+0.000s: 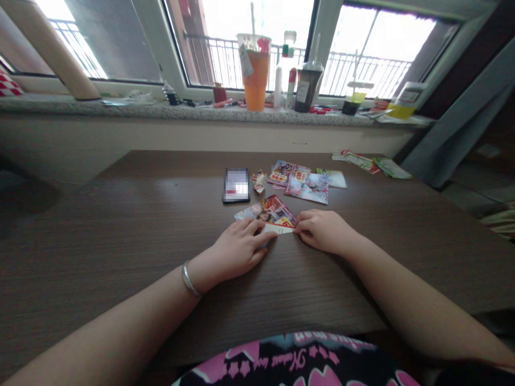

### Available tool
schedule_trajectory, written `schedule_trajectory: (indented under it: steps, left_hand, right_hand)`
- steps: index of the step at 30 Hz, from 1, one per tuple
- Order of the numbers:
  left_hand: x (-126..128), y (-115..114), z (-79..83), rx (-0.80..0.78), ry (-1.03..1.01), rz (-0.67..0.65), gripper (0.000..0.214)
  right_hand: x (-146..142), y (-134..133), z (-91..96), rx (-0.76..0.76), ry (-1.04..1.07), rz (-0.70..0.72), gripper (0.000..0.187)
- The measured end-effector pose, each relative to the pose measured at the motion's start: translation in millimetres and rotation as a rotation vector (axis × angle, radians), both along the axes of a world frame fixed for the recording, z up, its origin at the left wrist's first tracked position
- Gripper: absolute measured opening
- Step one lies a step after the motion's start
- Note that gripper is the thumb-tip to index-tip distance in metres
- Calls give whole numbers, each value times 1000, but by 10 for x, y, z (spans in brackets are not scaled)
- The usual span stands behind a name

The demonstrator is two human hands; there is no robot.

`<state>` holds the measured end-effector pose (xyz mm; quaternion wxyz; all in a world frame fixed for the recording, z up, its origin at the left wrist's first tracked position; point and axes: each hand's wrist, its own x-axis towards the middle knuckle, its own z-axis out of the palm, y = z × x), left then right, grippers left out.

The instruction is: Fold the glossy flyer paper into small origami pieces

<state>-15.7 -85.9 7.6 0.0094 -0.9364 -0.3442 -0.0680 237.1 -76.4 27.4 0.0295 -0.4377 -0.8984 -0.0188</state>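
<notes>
A colourful printed paper flyer (pixel 276 208) lies on the table in front of me, its near edge folded into a narrow white strip (pixel 284 230). My left hand (pixel 239 247), a silver bangle at its wrist, holds the flyer's left part, thumb along the strip and fingers over the paper. At the strip's right end, the fingertips of my right hand (pixel 325 230) pinch the paper. Just beyond the flyer are a small crumpled paper piece (pixel 259 182) and a phone (pixel 236 185) with a blurred screen.
More printed flyers (pixel 308 186) overlap behind my right hand. Further paper pieces (pixel 392 168) lie at the far right edge. On the windowsill (pixel 201 111) stand a tall cup of orange drink (pixel 256 75), a dark cup (pixel 308 88) and several bottles and small items.
</notes>
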Motion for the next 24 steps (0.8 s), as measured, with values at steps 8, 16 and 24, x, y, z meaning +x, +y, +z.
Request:
schedule_trajectory:
  steps: [8, 16, 24]
  left_hand:
    - [-18, 3, -25, 6, -10, -3, 39]
    - [-39, 6, -48, 6, -7, -7, 38]
    - [-48, 16, -70, 6, -12, -12, 38]
  right_hand:
    - [49, 13, 41, -44, -63, -63, 24]
    - [93, 26, 84, -75, -84, -109, 22]
    - [157, 48, 78, -107, -79, -123, 22]
